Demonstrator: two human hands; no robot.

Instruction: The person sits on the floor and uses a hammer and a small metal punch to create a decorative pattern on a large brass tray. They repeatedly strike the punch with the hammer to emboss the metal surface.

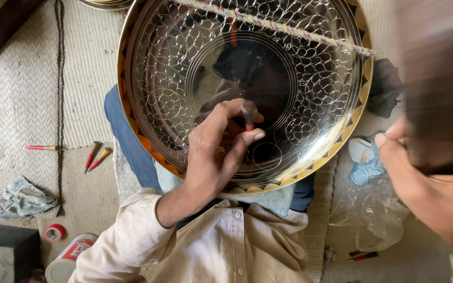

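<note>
On engraved tray (315,94), left hand (216,152) with chisel (248,115).

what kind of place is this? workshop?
Likely a hand-engraving metal workshop, worked seated on the floor. The left hand holds a punch tool on a large engraved metal tray; spare red-handled tools lie on the woven mat.

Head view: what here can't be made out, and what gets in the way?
- Right hand: motion-blurred; whatever it grips is a smear running off the top edge.
- Tool in the left hand: fingers hide its tip on the engraved tray.
- Tray: far rim cut off by the top edge.
- Can: cut off by the bottom edge.
</note>
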